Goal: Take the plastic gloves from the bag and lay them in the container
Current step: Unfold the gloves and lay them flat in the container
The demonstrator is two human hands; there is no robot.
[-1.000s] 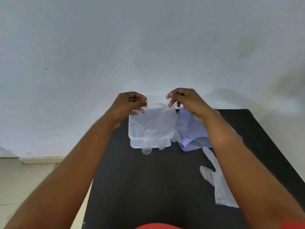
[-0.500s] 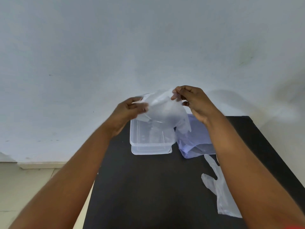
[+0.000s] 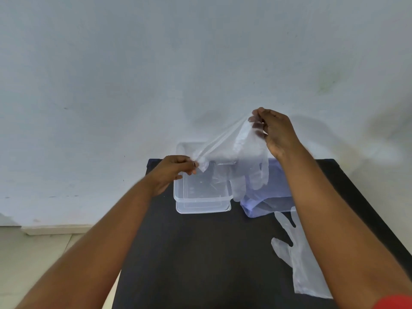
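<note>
You pinch the glove (image 3: 239, 152) at both ends: your left hand (image 3: 172, 172) low at centre frame, your right hand (image 3: 275, 132) higher (upper right). Its long axis slants above the container (image 3: 201, 198), nearest your left.

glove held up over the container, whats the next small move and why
Probably lower both hands so the glove settles flat into the clear container. The left hand and right hand pinch its cuff corners, stretching it tilted above the box, with its fingers dangling past the right rim toward the bag.
</note>
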